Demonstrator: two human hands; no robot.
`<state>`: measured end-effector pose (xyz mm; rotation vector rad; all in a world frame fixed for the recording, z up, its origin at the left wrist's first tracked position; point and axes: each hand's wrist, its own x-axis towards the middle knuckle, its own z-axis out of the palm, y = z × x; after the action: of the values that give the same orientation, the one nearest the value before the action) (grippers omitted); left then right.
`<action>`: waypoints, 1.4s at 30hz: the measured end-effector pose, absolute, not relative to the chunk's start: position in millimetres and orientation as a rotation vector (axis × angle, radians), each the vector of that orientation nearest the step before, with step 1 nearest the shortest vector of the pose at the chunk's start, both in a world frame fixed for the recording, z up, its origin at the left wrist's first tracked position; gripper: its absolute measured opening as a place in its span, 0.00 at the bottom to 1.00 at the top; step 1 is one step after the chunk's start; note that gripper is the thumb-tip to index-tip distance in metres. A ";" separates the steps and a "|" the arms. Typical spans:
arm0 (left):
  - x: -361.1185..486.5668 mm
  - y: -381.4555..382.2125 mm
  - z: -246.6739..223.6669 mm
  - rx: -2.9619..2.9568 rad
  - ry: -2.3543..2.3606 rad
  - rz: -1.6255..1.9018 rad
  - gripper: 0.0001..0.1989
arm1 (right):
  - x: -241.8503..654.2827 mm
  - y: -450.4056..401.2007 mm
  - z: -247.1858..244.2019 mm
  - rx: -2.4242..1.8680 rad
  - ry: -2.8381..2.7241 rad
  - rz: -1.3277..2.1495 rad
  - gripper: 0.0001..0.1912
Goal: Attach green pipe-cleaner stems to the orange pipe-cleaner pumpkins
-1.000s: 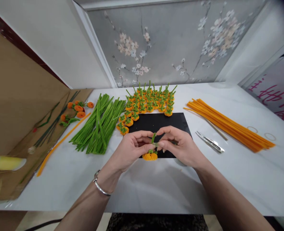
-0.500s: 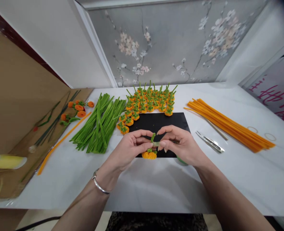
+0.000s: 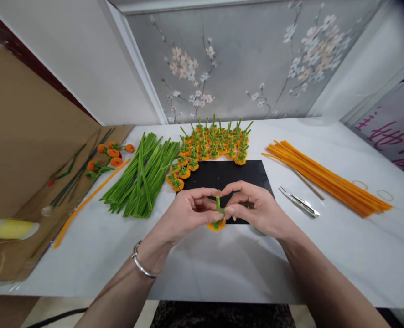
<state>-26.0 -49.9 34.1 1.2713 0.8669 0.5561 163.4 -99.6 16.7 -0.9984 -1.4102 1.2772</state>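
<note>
An orange pipe-cleaner flower (image 3: 216, 225) with a short green stem hangs head-down over the front edge of a black mat (image 3: 231, 171). My left hand (image 3: 197, 207) pinches its stem between thumb and fingers. From the other side, my right hand (image 3: 251, 207) is closed at the same stem, thumb and fingertips pressing a pale strip of tape against it; the strip is mostly hidden by the fingertips. Part of a round, pale green object (image 3: 257, 231) shows beneath my right hand. Several similar orange flowers (image 3: 214, 143) stand with stems up behind the mat.
Green pipe cleaners (image 3: 143, 177) lie in a pile at left, orange ones (image 3: 328, 177) at right. Tweezers (image 3: 299, 202) rest beside the mat. Further left, finished-looking orange flowers (image 3: 115, 155) lie on cardboard (image 3: 13, 264). Two rubber bands (image 3: 385, 195) sit far right.
The flower has turned and shifted slightly right, its stem now more upright. My hands have drawn closer, and the tape strip that stretched between them is now mostly covered by my fingers.
</note>
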 end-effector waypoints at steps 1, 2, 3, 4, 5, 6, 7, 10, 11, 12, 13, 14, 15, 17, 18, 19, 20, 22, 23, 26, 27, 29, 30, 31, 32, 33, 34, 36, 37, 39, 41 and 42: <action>-25.4 -50.2 34.9 1.284 0.875 0.556 0.22 | 163.2 -100.0 16.4 -1.000 -1.418 1.277 0.10; -25.0 -50.5 35.9 1.297 0.882 0.555 0.21 | 163.0 -100.4 16.0 -1.001 -1.426 1.276 0.10; -24.7 -50.8 36.9 1.312 0.888 0.549 0.20 | 162.8 -100.8 15.6 -1.003 -1.433 1.276 0.10; -24.6 -51.2 37.9 1.327 0.892 0.540 0.19 | 162.7 -101.1 15.1 -1.008 -1.436 1.280 0.10; -24.6 -51.5 38.8 1.345 0.892 0.527 0.18 | 162.6 -101.4 14.6 -1.014 -1.438 1.283 0.10; -24.6 -51.9 39.6 1.362 0.889 0.510 0.17 | 162.7 -101.7 14.1 -1.022 -1.442 1.285 0.11; -24.7 -52.3 40.2 1.377 0.884 0.492 0.16 | 162.8 -101.9 13.8 -1.031 -1.453 1.282 0.11; -24.7 -53.7 41.4 1.400 0.861 0.446 0.15 | 163.9 -102.3 14.1 -1.059 -1.521 1.243 0.11; -24.6 -54.3 41.7 1.398 0.855 0.436 0.14 | 164.4 -102.4 14.6 -1.064 -1.546 1.228 0.11; -24.5 -54.9 41.9 1.393 0.848 0.427 0.14 | 164.9 -102.5 15.4 -1.070 -1.567 1.216 0.11; -24.2 -55.5 42.0 1.389 0.842 0.418 0.14 | 165.5 -102.7 16.3 -1.075 -1.584 1.207 0.11; -24.0 -56.0 42.1 1.384 0.837 0.412 0.13 | 166.0 -102.8 17.4 -1.078 -1.601 1.200 0.11; -23.6 -56.6 42.0 1.380 0.834 0.407 0.13 | 166.4 -102.8 18.5 -1.079 -1.619 1.193 0.11; -22.8 -57.5 41.5 1.369 0.830 0.399 0.13 | 166.7 -102.9 20.6 -1.070 -1.674 1.172 0.11; -22.3 -58.0 41.1 1.364 0.834 0.395 0.14 | 166.6 -102.9 21.4 -1.064 -1.705 1.153 0.10; -22.0 -58.3 40.8 1.361 0.845 0.391 0.14 | 166.4 -102.9 21.9 -1.059 -1.734 1.126 0.08; -21.8 -58.7 40.4 1.359 0.858 0.388 0.13 | 166.2 -102.9 22.1 -1.054 -1.756 1.096 0.07; -22.6 -59.2 39.9 1.351 0.872 0.379 0.12 | 165.9 -102.6 21.6 -1.044 -1.775 1.039 0.06; -23.7 -59.3 39.6 1.342 0.862 0.370 0.12 | 165.9 -102.4 21.0 -1.035 -1.771 1.024 0.07; -29.4 -58.4 36.9 1.295 0.764 0.310 0.12 | 166.7 -101.9 19.5 -0.980 -1.725 1.058 0.07; -31.6 -57.8 35.2 1.269 0.733 0.295 0.12 | 166.9 -101.9 19.3 -0.962 -1.703 1.082 0.07; -35.1 -56.0 30.8 1.197 0.704 0.292 0.14 | 166.7 -102.0 19.2 -0.929 -1.655 1.144 0.07; -36.2 -54.9 28.3 1.158 0.695 0.293 0.15 | 166.3 -102.2 19.3 -0.912 -1.635 1.177 0.07; -36.7 -53.9 25.8 1.127 0.684 0.287 0.16 | 165.8 -102.4 19.4 -0.894 -1.615 1.206 0.07; -36.6 -52.8 23.4 1.111 0.666 0.271 0.16 | 165.2 -102.6 19.4 -0.878 -1.599 1.233 0.08; -36.1 -51.9 21.2 1.109 0.641 0.248 0.16 | 164.6 -102.8 19.4 -0.869 -1.594 1.253 0.08; -35.2 -51.0 19.2 1.115 0.619 0.226 0.15 | 164.2 -102.9 19.3 -0.870 -1.594 1.261 0.08; -33.0 -49.9 16.2 1.125 0.625 0.212 0.15 | 163.8 -103.0 19.1 -0.908 -1.611 1.238 0.08; -31.8 -49.6 15.4 1.130 0.654 0.221 0.14 | 164.0 -102.9 19.0 -0.943 -1.629 1.207 0.08; -29.9 -49.4 15.0 1.151 0.728 0.254 0.12 | 164.7 -102.6 18.6 -1.020 -1.686 1.095 0.09; -28.8 -49.4 16.4 1.196 0.755 0.281 0.09 | 165.7 -102.6 18.1 -1.088 -1.758 0.938 0.11; -28.5 -49.4 17.5 1.222 0.751 0.289 0.08 | 166.1 -102.8 17.9 -1.110 -1.789 0.857 0.12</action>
<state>-28.5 -49.4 17.5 1.2223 0.7512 0.2892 166.1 -102.8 17.9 -1.1100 -1.7895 0.8575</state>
